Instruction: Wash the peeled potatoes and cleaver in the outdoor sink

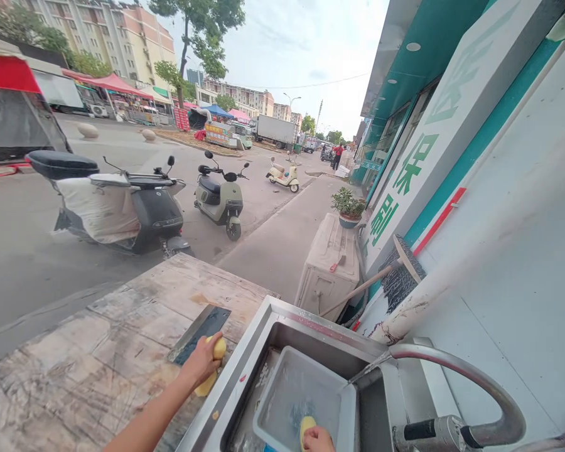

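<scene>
The left hand (202,361) rests on the worn wooden worktop (122,351) at the near left. Its fingers are curled around a yellow potato (219,347); a second yellow piece (205,385) shows just below the palm, touching the worktop. A cleaver (198,333) lies flat on the worktop just beyond the hand, blade pointing far and right; the hand is beside the near end of the cleaver, and whether they touch cannot be told.

The right hand (318,439) sits at the near edge of the view, inside the steel sink (282,314). Only the top of the hand is visible. Its fingers close on a small yellow potato piece (306,427), held over a grey plastic tub (306,392) that stands in the sink basin. Water lies in the tub. A curved steel tap (452,370) reaches from the near right, with its spout ending above the far right corner of the tub.

Beyond the sink, a broom (400,263) leans against the white and teal wall (499,188). A beige outdoor unit (329,263) stands further along the wall, with a potted plant (348,207) on its far end. Three scooters (216,194) stand parked on the street at the far left, well apart from the worktop
</scene>
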Demonstrator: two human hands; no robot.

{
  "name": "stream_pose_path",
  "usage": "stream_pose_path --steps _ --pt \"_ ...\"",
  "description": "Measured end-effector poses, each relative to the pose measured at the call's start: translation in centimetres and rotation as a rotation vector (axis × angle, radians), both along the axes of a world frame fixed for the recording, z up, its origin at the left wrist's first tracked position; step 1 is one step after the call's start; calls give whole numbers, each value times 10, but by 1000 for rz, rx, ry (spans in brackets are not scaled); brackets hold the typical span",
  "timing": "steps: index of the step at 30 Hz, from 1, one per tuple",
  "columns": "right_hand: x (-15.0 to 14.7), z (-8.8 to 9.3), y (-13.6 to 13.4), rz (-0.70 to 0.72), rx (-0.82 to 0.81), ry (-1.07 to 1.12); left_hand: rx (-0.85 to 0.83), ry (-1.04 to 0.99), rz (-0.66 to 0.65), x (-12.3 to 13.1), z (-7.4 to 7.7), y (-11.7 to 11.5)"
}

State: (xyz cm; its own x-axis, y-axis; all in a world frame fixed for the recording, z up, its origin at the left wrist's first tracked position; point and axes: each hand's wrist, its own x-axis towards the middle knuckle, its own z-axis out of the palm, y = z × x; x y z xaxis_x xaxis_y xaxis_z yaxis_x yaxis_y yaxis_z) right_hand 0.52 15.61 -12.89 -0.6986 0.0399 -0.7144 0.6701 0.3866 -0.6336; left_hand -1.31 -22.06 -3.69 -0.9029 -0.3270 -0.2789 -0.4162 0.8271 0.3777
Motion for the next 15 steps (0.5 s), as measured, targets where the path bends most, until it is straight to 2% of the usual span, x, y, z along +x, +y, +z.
stream_pose_path --steps 2,4,6,8,9,11,13,15 --pt "-2 7 -16 -6 -69 -20 14 57 37 -10 22 9" --pt "-6 22 -32 -8 -192 -24 -4 123 34 -24 50 25" --pt "-13 45 -46 -34 -428 -45 -26 186 -30 -38 77 48" --pt "-23 69 -59 -105 -701 -108 52 232 -135 -47 91 77" --pt "-29 79 -64 -147 -798 -140 117 226 -190 -49 90 94" --pt "-38 89 -70 -196 -889 -184 237 158 -279 -49 74 130" --pt "-44 82 -71 -180 -881 -202 319 45 -340 -44 41 164" --pt "-45 61 -67 -152 -813 -208 391 -102 -299 -37 1 193"
